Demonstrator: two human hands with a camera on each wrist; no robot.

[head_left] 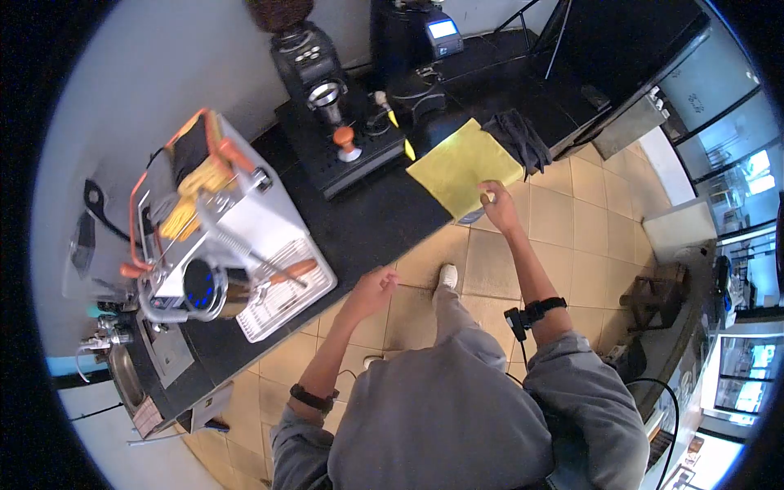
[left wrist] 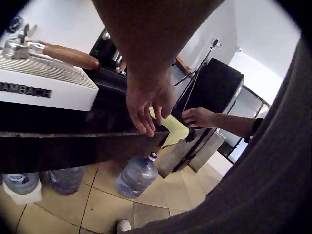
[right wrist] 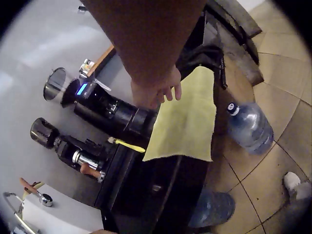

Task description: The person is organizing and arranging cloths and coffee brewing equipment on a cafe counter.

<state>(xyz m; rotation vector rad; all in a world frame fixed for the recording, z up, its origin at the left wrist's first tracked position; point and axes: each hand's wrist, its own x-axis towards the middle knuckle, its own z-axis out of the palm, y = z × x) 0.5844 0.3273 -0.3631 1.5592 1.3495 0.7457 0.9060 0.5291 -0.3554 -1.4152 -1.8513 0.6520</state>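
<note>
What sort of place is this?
Probably a café or coffee bar, judging by the espresso machine with its wooden-handled portafilter, and the coffee grinder on the same black counter.

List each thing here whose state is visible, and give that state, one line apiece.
Yellow cloth: spread out, overhanging the edge of the counter
Dark cloth: crumpled
Grinder screen: lit
Tamper: upright
Capped water bottle: standing on the floor
Left hand: relaxed, holding nothing
Right hand: at the yellow cloth, grip unclear
</note>
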